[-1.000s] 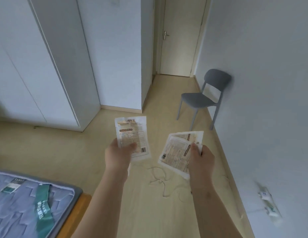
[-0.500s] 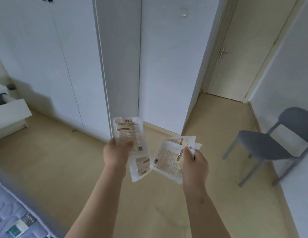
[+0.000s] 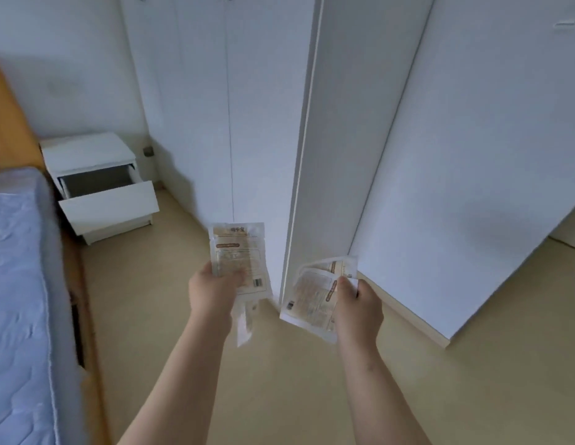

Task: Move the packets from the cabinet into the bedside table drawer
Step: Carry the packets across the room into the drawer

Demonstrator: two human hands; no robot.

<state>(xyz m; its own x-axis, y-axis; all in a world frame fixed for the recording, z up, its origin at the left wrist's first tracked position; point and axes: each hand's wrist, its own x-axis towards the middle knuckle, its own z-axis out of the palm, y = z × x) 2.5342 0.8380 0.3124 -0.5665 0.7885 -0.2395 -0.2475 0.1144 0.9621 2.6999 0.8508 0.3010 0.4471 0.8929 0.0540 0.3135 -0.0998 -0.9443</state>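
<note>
My left hand (image 3: 212, 290) holds packets (image 3: 239, 258): glossy clear plastic film, crinkled, tan printed faces. The stack (image 3: 311, 297) in my right hand (image 3: 360, 309): same film. cabinet doors (image 3: 189, 123): smooth matt white panel. bedside table (image 3: 87, 152) and drawer front (image 3: 109, 203): same matt white finish. floor (image 3: 472, 380): smooth pale wood-look, low sheen. mattress (image 3: 19, 300): quilted grey-blue cloth. bed frame (image 3: 10, 123): orange-toned wood.

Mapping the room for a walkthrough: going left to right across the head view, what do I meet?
Mattress → bedside table with open drawer → left hand holding packets → right hand holding more packets.
</note>
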